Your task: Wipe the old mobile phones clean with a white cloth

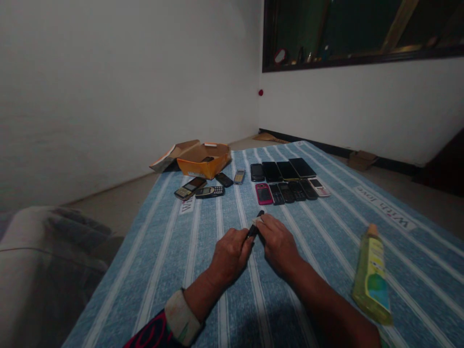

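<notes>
My left hand [230,254] is closed around the lower end of a black mobile phone [252,231], which is tilted and seen nearly edge-on. My right hand [278,241] pinches a small white cloth or tissue [256,221] against the phone's upper part. Both hands meet above the middle of the striped tablecloth [203,270]. Beyond them on the right lie two rows of phones, among them a pink phone [264,194] and a large black smartphone [302,167]. Several loose phones, including a keypad phone [210,192], lie to the left.
An orange cardboard box [203,168] with its lid folded back stands at the far left edge, a dark phone [208,159] inside. On the right, a bottle of yellow-green liquid [372,280] lies on the cloth. White walls and a dark-framed window [270,67] are behind.
</notes>
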The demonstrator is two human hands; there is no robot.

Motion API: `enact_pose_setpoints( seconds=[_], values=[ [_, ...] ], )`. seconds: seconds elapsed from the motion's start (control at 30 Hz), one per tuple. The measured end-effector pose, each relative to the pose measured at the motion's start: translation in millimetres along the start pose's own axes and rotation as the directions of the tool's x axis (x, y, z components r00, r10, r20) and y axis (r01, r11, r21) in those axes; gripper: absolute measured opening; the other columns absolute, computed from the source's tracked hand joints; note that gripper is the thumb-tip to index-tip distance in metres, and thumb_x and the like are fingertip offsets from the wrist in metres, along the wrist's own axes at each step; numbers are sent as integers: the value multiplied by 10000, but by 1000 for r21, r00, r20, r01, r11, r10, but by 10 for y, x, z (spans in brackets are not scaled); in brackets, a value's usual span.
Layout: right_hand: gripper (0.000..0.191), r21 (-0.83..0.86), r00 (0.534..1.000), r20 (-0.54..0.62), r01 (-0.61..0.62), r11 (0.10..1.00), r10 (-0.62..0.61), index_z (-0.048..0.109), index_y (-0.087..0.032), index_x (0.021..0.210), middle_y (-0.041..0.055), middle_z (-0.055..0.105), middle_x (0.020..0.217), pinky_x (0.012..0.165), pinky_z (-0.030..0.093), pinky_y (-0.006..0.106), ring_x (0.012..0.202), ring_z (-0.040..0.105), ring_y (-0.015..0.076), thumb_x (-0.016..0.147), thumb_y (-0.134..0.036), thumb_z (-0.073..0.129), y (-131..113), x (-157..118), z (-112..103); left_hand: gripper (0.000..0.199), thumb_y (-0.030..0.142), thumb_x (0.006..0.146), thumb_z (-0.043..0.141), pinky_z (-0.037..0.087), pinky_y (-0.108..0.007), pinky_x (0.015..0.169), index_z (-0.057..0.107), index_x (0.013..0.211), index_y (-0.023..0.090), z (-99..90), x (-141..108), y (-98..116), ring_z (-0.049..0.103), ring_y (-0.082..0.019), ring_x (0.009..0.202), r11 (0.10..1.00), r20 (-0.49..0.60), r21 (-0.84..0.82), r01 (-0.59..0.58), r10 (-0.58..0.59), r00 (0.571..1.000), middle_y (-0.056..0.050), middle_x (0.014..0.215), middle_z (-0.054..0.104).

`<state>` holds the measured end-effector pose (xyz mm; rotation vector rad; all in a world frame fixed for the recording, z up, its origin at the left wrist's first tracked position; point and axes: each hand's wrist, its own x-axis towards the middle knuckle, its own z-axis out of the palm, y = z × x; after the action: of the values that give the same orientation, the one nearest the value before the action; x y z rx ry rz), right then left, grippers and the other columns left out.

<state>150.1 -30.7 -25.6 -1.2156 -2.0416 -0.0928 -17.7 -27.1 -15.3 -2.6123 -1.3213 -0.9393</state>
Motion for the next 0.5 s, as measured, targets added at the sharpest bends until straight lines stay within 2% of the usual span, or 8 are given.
enact_pose_setpoints(
  seconds=[0.07,0.2,0.27,0.5],
  values=[
    [396,-9,1000,-28,-5,1000,4,627,-143,1174,149,650,1169,1009,454,437,1185,545,262,862,-17,418,0,5,-17,248,270,973,403,493,-298,614,621,909,173,4,-7,22,573,-180,671,1000,6,3,-16,16,1000,-41,707,626],
    [316,-24,993,-31,113,993,-114,643,-129,1128,160,647,1181,1006,452,439,1201,537,276,900,-67,433,-101,-21,16,253,238,968,393,500,-299,633,619,872,176,1,-11,47,568,-171,668,1000,17,7,-13,12,1000,-42,715,634],
    [327,-26,991,-27,130,991,-131,640,-127,1141,163,646,1185,1009,446,449,1216,528,278,899,-62,429,-110,-26,44,256,233,968,392,503,-300,635,623,877,171,0,-10,46,569,-170,661,1000,10,17,-16,16,1000,-44,714,634],
    [434,-52,999,20,-38,998,39,617,-101,1215,168,636,1211,1029,429,441,1239,507,277,849,11,414,209,113,51,268,251,972,413,485,-295,599,636,856,159,24,-12,40,563,-181,648,999,5,38,-36,36,999,-49,679,625]
  ],
)
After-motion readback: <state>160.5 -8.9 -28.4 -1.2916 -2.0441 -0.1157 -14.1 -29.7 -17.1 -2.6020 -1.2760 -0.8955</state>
